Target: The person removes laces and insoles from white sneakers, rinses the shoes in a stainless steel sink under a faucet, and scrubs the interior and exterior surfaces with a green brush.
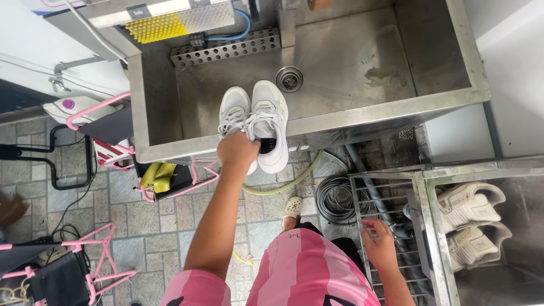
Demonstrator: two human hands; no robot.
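Observation:
My left hand [237, 151] grips a pair of white sneakers [258, 122] by their openings, holding them over the front rim of a large steel sink [362, 110]. Their toes point toward the sink's drain [289, 79]. My right hand [378, 243] is low at the right, fingers curled on a wire rack [391, 198] beside a metal frame. I wear pink striped clothes, and one foot in a pale clog [292, 206] shows on the stone floor.
Another pair of cream sneakers [470, 224] lies in a steel tub at the right. A coiled black cable [334, 198] and a green hose [294, 181] lie under the sink. Pink wire racks [96, 266], yellow gloves [158, 175] and a yellow brush [156, 27] stand at the left.

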